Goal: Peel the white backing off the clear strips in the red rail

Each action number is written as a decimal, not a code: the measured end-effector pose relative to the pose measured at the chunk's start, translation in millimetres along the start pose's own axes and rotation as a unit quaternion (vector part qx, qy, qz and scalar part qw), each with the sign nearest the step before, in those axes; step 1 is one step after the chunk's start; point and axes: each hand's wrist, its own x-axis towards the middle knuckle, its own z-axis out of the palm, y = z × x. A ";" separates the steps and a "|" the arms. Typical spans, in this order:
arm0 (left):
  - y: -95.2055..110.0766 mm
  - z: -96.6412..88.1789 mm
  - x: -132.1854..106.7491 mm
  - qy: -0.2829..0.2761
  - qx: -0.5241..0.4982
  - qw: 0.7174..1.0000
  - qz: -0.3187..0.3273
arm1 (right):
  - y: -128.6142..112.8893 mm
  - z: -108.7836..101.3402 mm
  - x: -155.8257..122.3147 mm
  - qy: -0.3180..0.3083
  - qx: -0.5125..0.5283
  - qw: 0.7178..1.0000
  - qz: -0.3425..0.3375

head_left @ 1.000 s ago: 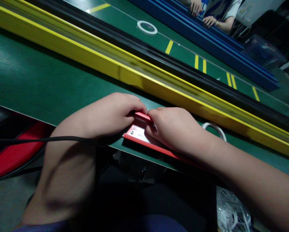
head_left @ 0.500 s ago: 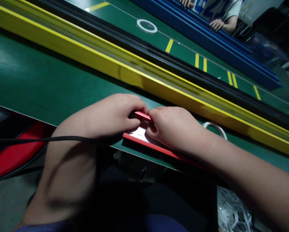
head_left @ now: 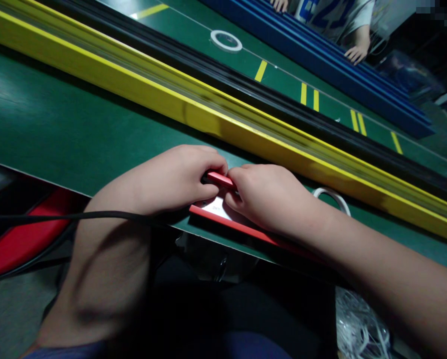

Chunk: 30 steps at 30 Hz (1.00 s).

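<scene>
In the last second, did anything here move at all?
The left hand edged its thumb slightly over the red plate, hiding its small stud. Across the line, a co-worker's hand slid right along the blue rail. The left hand and the right hand stay clamped on the plate's far edge.

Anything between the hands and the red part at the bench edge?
Nothing visible. The left hand and the right hand both grip the red part, fingertips meeting at its far edge. The black cable only crosses the left forearm, and the white ring lies apart, beyond the right wrist.
</scene>
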 end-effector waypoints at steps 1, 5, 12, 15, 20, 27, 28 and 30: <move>0.4 -0.2 0.0 0.000 -0.001 1.000 -0.001 | 0.1 -0.1 -0.1 -0.001 -0.001 1.000 -0.001; 2.2 -1.3 0.0 -0.004 0.001 1.000 -0.011 | 0.6 0.1 -0.4 -0.004 -0.001 1.000 -0.006; 4.1 -1.2 0.1 -0.006 0.008 1.000 -0.018 | 1.4 0.6 0.0 0.003 0.004 1.000 -0.013; 3.4 -0.5 0.3 0.001 0.010 1.000 -0.015 | 1.4 -1.9 0.4 -0.019 0.013 1.000 -0.008; 3.4 -2.5 1.8 -0.004 0.005 1.000 -0.010 | 2.5 -4.0 0.5 -0.037 0.021 0.999 -0.011; 5.3 -1.7 0.1 0.008 -0.024 0.999 -0.032 | 5.7 -2.4 0.7 -0.036 0.025 0.999 -0.023; 5.6 -0.3 -1.2 0.020 -0.028 0.999 -0.035 | 6.1 -1.3 0.6 -0.031 0.029 0.999 -0.028; 6.5 2.6 -4.4 0.042 -0.039 0.998 -0.039 | 6.7 1.7 0.4 -0.019 0.036 0.998 -0.041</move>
